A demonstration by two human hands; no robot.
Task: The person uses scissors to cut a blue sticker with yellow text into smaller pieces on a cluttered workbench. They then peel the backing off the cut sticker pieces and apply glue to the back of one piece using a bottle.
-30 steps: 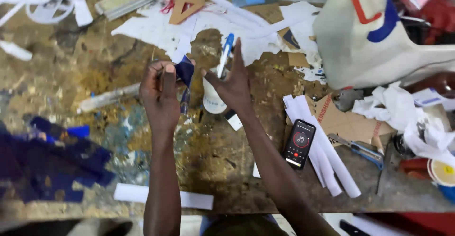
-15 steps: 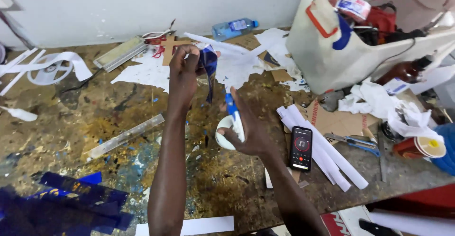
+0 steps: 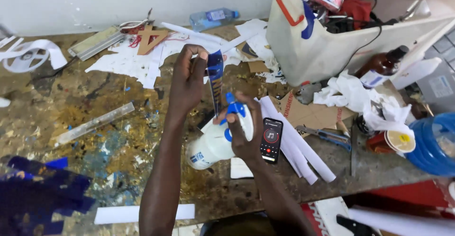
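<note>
My right hand (image 3: 244, 131) is closed around a white plastic glue bottle (image 3: 215, 143), smooth and rounded, its blue nozzle (image 3: 233, 108) tipped up toward a narrow, glossy blue strip (image 3: 215, 82). My left hand (image 3: 187, 82) pinches that strip by its top edge, so it hangs just above the bottle and to its left. Just right of the bottle lies a black phone (image 3: 271, 140) on the scuffed, paint-stained workbench (image 3: 71, 89); beyond the phone lie long white paper strips (image 3: 296, 143).
</note>
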